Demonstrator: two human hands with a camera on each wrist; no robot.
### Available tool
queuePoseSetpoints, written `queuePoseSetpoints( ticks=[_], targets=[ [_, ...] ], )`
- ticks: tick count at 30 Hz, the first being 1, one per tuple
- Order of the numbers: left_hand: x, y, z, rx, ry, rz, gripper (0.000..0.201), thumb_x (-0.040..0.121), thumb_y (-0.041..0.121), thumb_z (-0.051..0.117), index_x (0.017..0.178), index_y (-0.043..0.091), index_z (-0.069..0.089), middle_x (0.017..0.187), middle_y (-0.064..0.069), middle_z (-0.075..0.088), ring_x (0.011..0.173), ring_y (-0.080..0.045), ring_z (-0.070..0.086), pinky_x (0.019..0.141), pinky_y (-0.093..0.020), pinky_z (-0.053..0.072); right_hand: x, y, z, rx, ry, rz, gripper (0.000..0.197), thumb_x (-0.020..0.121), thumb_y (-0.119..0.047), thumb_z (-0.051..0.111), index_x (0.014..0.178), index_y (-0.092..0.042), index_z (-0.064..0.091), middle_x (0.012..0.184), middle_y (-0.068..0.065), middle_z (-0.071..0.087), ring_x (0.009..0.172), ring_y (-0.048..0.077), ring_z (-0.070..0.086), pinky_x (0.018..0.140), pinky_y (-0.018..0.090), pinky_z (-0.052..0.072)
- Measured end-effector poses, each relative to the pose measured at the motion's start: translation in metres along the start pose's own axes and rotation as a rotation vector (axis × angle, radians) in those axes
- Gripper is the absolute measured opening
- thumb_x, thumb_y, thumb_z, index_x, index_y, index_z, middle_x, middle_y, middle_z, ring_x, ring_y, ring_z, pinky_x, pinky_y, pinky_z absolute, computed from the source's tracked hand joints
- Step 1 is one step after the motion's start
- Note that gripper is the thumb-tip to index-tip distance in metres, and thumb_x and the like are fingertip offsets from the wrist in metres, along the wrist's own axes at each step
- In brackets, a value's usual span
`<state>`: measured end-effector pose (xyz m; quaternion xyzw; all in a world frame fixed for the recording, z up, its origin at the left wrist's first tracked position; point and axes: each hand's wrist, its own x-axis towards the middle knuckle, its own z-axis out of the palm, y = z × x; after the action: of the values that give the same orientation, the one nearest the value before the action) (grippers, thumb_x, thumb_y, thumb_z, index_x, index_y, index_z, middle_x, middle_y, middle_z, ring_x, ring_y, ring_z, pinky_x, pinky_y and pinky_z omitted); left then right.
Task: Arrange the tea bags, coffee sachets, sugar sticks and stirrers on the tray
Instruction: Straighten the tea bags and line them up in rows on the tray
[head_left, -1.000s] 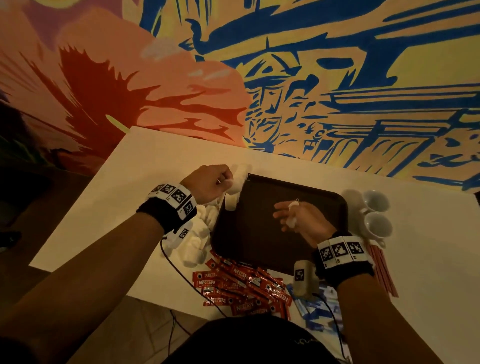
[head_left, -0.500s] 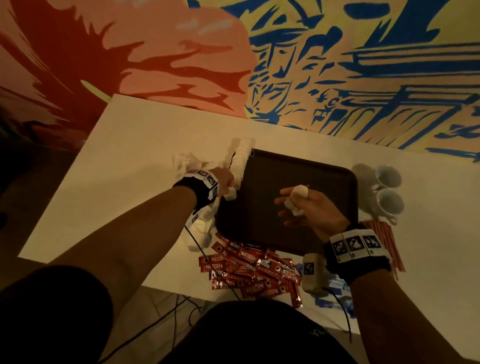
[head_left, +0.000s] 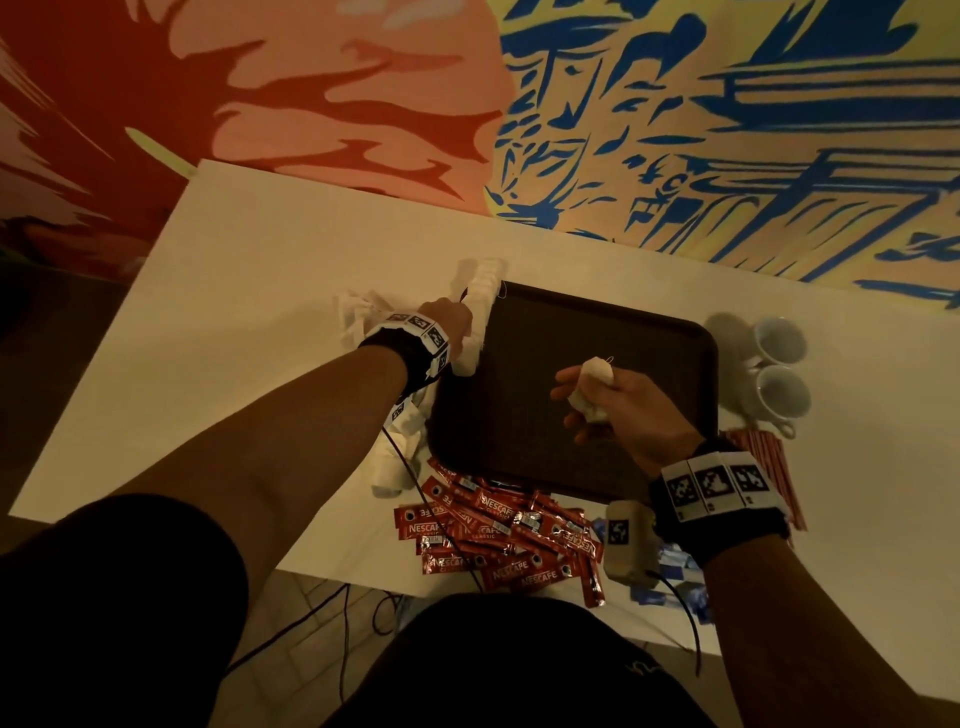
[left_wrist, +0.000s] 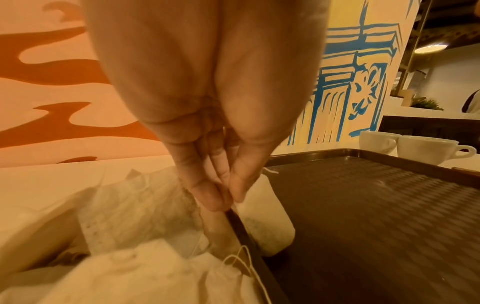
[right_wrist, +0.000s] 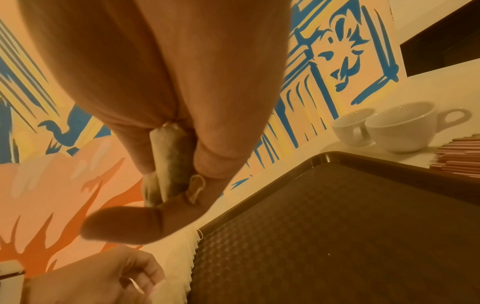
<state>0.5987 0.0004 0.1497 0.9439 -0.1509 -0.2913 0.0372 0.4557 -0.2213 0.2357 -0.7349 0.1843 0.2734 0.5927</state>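
A dark brown tray (head_left: 550, 332) (left_wrist: 376, 205) (right_wrist: 337, 226) lies on the white table. White tea bags (head_left: 480, 291) stand in a row along its left rim. My left hand (head_left: 454, 325) (left_wrist: 228, 197) pinches the top of one tea bag (left_wrist: 262, 216) at that rim, just inside the tray. More tea bags (head_left: 405, 441) (left_wrist: 130, 205) lie loose on the table left of the tray. Over the tray's middle, my right hand (head_left: 597, 395) grips a tea bag (head_left: 592, 387) (right_wrist: 168, 164) between fingers and thumb. Red coffee sachets (head_left: 498, 535) are piled in front of the tray.
Two white cups (head_left: 779, 369) (left_wrist: 415, 148) (right_wrist: 389, 127) stand right of the tray. Red-striped stirrers (head_left: 763, 457) (right_wrist: 462, 156) lie beside them. Blue sugar sticks (head_left: 670, 571) sit at the table's front edge. A painted wall (head_left: 467, 104) rises behind the table. Cables hang off the front edge.
My left hand has come down along the tray's left rim toward me, with a tea bag pinched there. The right hand stays over the tray with its tea bag. The head view tilted down.
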Motion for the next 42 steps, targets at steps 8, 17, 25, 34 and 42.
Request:
queuePoseSetpoints(
  ticks=[8,17,25,34,42],
  targets=[
    [-0.012,0.005,-0.006,-0.108,0.113,-0.054,0.034,0.091,0.013,0.059,0.125,0.015,0.055,0.127,-0.008,0.057,0.115,-0.029,0.057,0.094,-0.036,0.048,0.003,0.004,0.000,0.005,-0.003,-0.020,0.029,0.109,-0.023,0.041,0.120,-0.009,0.064,0.117,0.012,0.067,0.086,0.021,0.066,0.067,0.029,0.057],
    [-0.029,0.012,0.038,-0.043,-0.034,0.020,0.026,0.092,0.022,0.065,0.116,0.011,0.068,0.114,-0.008,0.067,0.101,-0.027,0.065,0.090,-0.036,0.056,0.004,0.007,0.004,0.036,-0.010,-0.020,0.027,0.107,-0.022,0.046,0.121,-0.011,0.065,0.111,0.012,0.060,0.083,0.018,0.065,0.067,0.027,0.057],
    [-0.049,0.009,0.035,-0.171,-0.027,-0.015,0.047,0.094,0.031,0.064,0.136,0.013,0.052,0.131,-0.008,0.059,0.116,-0.028,0.060,0.092,-0.033,0.049,0.002,0.004,0.005,0.029,0.004,-0.081,0.021,0.104,-0.021,0.053,0.121,-0.017,0.065,0.109,0.010,0.071,0.082,0.017,0.065,0.067,0.027,0.054],
    [-0.132,0.047,-0.020,-0.811,0.138,0.164,0.036,0.097,0.049,0.057,0.122,0.025,0.064,0.116,0.008,0.066,0.080,-0.003,0.066,0.071,-0.019,0.045,-0.011,-0.010,0.003,0.111,-0.022,-0.164,0.022,0.100,-0.033,0.061,0.117,-0.019,0.066,0.098,0.002,0.077,0.073,0.013,0.060,0.060,0.025,0.049],
    [-0.180,0.096,-0.029,-1.115,0.174,0.253,0.036,0.091,0.033,0.071,0.123,0.018,0.062,0.097,0.001,0.074,0.085,-0.014,0.071,0.067,-0.026,0.053,-0.041,-0.011,-0.011,0.185,-0.058,-0.356,0.019,0.099,-0.024,0.064,0.089,-0.015,0.078,0.067,0.001,0.055,0.062,0.013,0.047,0.055,0.026,0.042]
  ],
)
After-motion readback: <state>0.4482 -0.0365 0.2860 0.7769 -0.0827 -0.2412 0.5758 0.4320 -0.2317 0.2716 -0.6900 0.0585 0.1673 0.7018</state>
